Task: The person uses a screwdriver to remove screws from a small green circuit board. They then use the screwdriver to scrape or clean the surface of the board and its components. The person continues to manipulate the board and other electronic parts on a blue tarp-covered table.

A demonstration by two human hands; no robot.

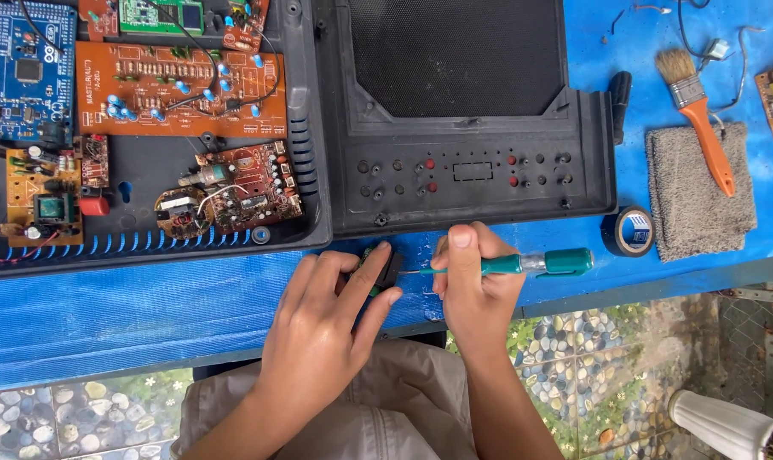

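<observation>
At the blue counter (105, 315) edge, my left hand (318, 328) fingers pinch a small black-green part (380, 266); my right hand (476, 285) fingers grip a green screwdriver (523, 264). The part looks light, rigid, probably fragile: I'd hold its sides.

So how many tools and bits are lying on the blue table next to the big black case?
Screwdriver, in the right hand: 1
Small black part, in the left hand: 1
Paintbrush: 1
Tape roll: 1
Grey cloth: 1
Total: 5
</observation>
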